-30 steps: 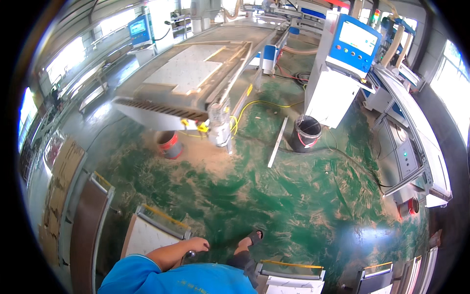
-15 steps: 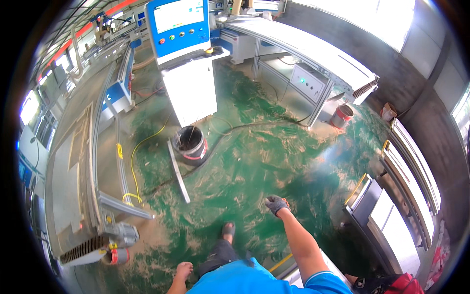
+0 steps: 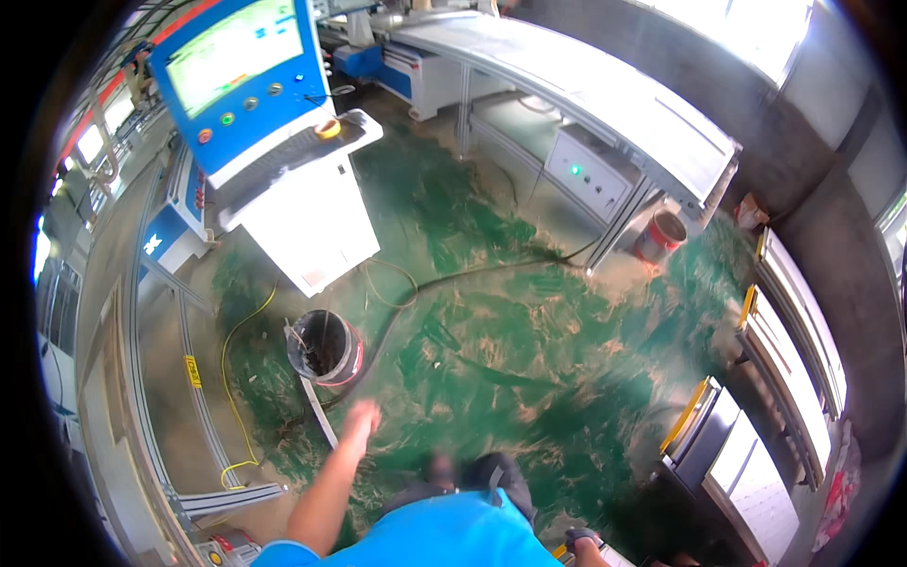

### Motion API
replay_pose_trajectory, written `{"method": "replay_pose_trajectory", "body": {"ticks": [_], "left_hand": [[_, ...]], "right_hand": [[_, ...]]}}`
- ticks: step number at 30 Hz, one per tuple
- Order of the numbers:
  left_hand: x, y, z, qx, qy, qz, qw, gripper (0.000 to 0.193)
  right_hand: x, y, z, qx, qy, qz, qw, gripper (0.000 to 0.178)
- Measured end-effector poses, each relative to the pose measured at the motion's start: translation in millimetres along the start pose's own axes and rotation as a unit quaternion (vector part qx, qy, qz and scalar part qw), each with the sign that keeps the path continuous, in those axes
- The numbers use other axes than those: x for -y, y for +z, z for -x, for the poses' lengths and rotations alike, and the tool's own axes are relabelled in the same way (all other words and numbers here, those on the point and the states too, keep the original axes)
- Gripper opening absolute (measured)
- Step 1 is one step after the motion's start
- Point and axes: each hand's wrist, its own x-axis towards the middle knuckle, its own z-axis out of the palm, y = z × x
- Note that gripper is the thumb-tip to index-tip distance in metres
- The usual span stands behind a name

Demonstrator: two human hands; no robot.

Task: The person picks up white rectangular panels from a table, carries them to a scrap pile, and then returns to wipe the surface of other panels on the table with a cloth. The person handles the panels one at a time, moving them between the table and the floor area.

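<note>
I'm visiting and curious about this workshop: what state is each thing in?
Left hand: bare, blurred, apparently empty
Right hand: dark-gloved, grip unclear
Dark bucket: upright, uncovered, contents unclear
Console screen: lit
Green indicator: lit
Red-banded bucket: upright, uncovered

Bright daylight, strongest through the upper-right window [image 3: 742, 33], blown out. Tabletop [image 3: 605, 85] and cabinet front [image 3: 316, 227] glare white. Wall [image 3: 586, 42] dim grey. Floor [image 3: 510, 397] mid-toned, darker beside the lower-right boards [image 3: 751, 482]. Left hand [image 3: 362, 418] motion-smeared; foot [image 3: 441, 470] blurred. Fisheye: straight edges bow, corners black.
</note>
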Motion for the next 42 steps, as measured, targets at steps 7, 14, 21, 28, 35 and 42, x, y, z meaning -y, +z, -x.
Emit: {"method": "replay_pose_trajectory", "body": {"ticks": [7, 14, 21, 28, 35, 42], "left_hand": [[-418.6, 305.4, 44.0, 0.545, 0.34, 0.02, 0.767, 0.061], [-552.8, 442.8, -23.8, 0.581, 0.264, -0.029, 0.769, 0.05], [-662.3, 491.8, -187.6, 0.605, 0.224, -0.058, 0.762, 0.062], [-765.7, 534.1, -436.9, 0.473, 0.17, -0.06, 0.863, 0.075], [-859.0, 612.4, -670.4, 0.374, 0.166, -0.034, 0.912, 0.064], [-941.5, 700.5, -858.8, 0.287, 0.196, -0.039, 0.937, 0.058]], "right_hand": [[91.2, -111.6, -50.6, 0.12, -0.161, 0.389, 0.899, 0.052], [449.3, -406.3, -21.9, -0.09, -0.312, -0.048, 0.945, 0.047], [686.3, -786.6, 12.6, -0.113, -0.455, -0.389, 0.793, 0.043], [801.3, -862.6, 18.0, 0.171, -0.314, -0.636, 0.684, 0.02], [910.0, -948.2, 146.9, 0.121, -0.424, -0.716, 0.541, 0.054], [1064.4, -1168.1, 128.7, -0.147, -0.593, -0.606, 0.51, 0.064]]}}
